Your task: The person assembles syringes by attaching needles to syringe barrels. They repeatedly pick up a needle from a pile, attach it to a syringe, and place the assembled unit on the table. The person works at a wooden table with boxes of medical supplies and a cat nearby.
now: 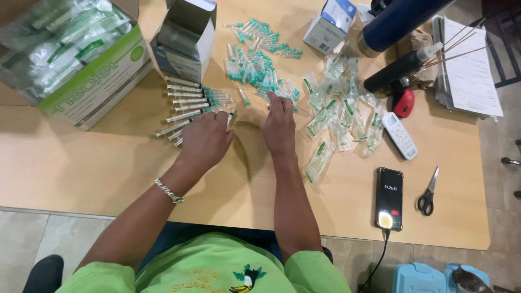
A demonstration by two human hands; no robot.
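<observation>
Tabletop: a pale wooden tabletop (81, 163) carries everything, with the person seated at its near edge.
Large carton: an open white-and-green cardboard carton (97, 81) sits at the far left, tilted, filled with clear sealed packets.
Small box, centre: an open grey-white cardboard box (187, 38) stands just behind the syringe row, its flap raised.
Small box, far: a white-and-blue cardboard box (331, 24) stands near the far edge, right of the loose caps.
Wrappers: a heap of empty clear plastic wrappers with green marks (339, 116) lies right of the right hand.
Needle caps: a scatter of small teal-capped needles (258, 59) spreads behind both hands.
Syringes: a row of clear plastic syringes with teal tips (190, 103) lies side by side left of centre, long axes running roughly left to right, teal tips pointing right; the nearer ones slant, plunger ends toward the person.
Left hand: the left hand (205, 140) lies palm down over the row's near end, fingers curled onto a syringe; the grip itself is hidden.
Right hand: the right hand (279, 127) rests palm down, fingers straight and close together, tips at the edge of the needle scatter; I cannot tell whether it holds anything.
Right side: a black phone with a lit screen (389, 198), black-handled scissors (429, 192) and a white remote control (400, 135) lie well apart from the hands.
</observation>
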